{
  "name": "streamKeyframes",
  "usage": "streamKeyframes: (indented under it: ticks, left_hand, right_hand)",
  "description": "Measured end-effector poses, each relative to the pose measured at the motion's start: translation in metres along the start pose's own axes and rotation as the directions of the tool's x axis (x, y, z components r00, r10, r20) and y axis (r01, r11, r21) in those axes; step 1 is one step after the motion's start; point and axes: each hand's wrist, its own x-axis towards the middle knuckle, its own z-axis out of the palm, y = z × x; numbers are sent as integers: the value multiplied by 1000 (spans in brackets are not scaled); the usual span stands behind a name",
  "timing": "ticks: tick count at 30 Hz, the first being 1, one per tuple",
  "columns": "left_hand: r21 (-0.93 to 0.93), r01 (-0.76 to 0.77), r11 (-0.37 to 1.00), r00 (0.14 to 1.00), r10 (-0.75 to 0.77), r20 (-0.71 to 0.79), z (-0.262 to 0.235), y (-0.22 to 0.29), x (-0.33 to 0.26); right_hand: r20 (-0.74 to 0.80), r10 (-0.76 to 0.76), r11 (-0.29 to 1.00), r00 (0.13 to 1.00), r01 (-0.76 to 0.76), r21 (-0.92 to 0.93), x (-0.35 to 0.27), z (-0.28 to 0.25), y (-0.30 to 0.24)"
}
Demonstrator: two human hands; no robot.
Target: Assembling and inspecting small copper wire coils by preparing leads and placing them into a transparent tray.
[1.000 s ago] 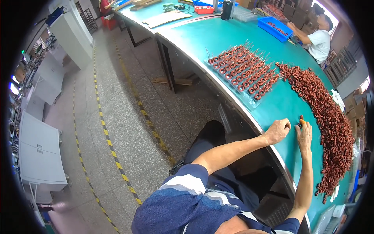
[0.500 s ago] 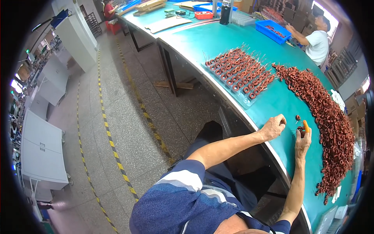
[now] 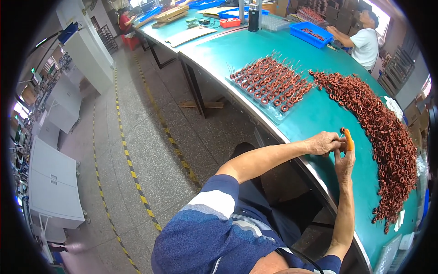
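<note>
My left hand (image 3: 322,143) and my right hand (image 3: 345,158) meet above the table, fingers closed and fingertips touching. My right index finger wears an orange finger cot (image 3: 349,139). The ring coil seen in my right hand a moment earlier is now hidden by the fingers. Whatever my left fingertips pinch cannot be made out. By the tip of the cot shows one small red-brown ring coil (image 3: 342,130); whether it touches the finger is unclear. Beyond my hands, a clear plastic tray (image 3: 278,117) bears rows of ring coils with wire leads (image 3: 269,82).
A long heap of loose ring coils (image 3: 388,146) curves along the right of the green table (image 3: 328,114). Farther back stand a blue bin (image 3: 311,35), a black bottle (image 3: 253,19) and a red basket (image 3: 229,23). A co-worker (image 3: 365,43) sits across the table.
My hands have come together from apart, my left moving right to my right fingertips. The coil in my right hand has gone out of sight. The whole view has shifted slightly.
</note>
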Motion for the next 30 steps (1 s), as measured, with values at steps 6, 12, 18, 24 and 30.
streamKeyframes:
  ticks: [6, 12, 18, 24, 30]
  left_hand:
    - [-646, 47, 762, 973, -182, -143, -5, 0, 4]
    - [-600, 160, 784, 951, -285, -119, -8, 4, 2]
    - [-547, 228, 805, 945, -319, -76, -8, 1, 5]
    - [-596, 154, 788, 971, -233, -57, 0, 8, 1]
    - [-525, 113, 843, 990, -140, -11, -2, 7, -7]
  right_hand:
    - [45, -5, 993, 999, 11, -117, 4, -9, -8]
    - [41, -173, 951, 984, 178, -253, 8, -5, -18]
    - [1, -138, 953, 990, 133, -272, 5, 0, -8]
    - [-61, 102, 994, 993, -99, 50, 4, -1, 15]
    - [52, 328, 883, 943, -326, 337, 3, -2, 12]
